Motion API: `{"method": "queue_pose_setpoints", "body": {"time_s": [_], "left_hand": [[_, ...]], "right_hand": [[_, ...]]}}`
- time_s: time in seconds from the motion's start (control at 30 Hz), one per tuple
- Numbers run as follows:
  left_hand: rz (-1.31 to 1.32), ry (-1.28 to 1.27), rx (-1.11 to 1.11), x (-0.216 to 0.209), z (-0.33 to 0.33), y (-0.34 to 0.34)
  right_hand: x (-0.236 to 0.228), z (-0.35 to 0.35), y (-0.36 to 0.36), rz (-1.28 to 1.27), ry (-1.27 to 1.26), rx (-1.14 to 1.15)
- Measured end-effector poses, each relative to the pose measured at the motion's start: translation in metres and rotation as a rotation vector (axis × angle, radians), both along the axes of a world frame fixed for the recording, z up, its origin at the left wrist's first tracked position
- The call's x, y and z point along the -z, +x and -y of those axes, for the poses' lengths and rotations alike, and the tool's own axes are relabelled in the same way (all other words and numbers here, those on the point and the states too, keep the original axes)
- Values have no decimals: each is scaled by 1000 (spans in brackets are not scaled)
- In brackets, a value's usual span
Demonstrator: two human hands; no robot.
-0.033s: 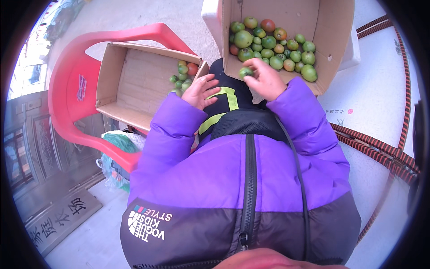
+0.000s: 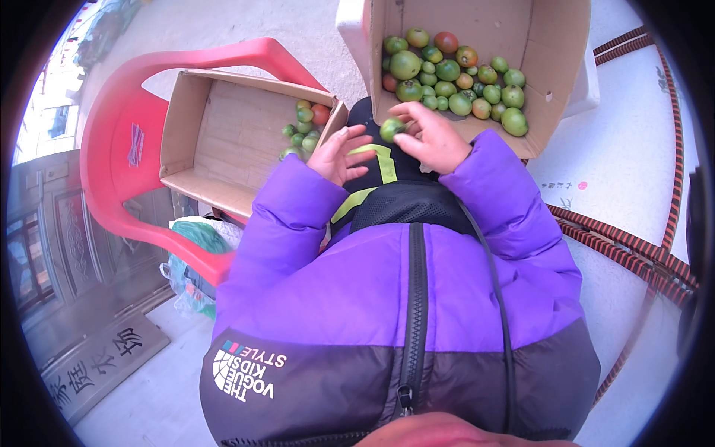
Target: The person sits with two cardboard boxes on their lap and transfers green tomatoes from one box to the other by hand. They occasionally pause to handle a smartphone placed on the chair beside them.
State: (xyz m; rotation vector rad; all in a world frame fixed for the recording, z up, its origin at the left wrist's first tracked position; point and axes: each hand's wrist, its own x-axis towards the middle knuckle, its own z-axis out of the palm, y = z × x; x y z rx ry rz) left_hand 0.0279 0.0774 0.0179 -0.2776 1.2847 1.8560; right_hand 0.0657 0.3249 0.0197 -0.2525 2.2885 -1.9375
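My right hand (image 2: 436,141) is shut on a small green tomato (image 2: 391,128), held just in front of the near edge of a cardboard box (image 2: 555,45). That box holds several green and reddish tomatoes (image 2: 447,74). My left hand (image 2: 339,153) is open with fingers spread, empty, beside the near right corner of a second cardboard box (image 2: 223,134). This second box has a small cluster of tomatoes (image 2: 304,125) in that corner. My two hands are close together above my lap.
The left box rests on a red plastic chair (image 2: 112,149). The right box sits on a white block (image 2: 350,22). Red-and-black striped hoses (image 2: 618,238) run over the pale ground at right. A plastic bag (image 2: 197,261) lies under the chair. My purple jacket fills the lower view.
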Motion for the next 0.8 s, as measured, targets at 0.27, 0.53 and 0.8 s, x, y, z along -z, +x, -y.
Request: {"method": "queue_pose_setpoints", "body": {"time_s": [0.27, 0.53, 0.8], "left_hand": [[39, 94, -371, 2, 48, -20], [47, -206, -610, 29, 74, -37], [-45, -64, -310, 8, 57, -25]], "right_hand": [[45, -54, -44, -15, 1125, 362], [103, -80, -57, 175, 1222, 252], [64, -63, -47, 40, 962, 421]]}}
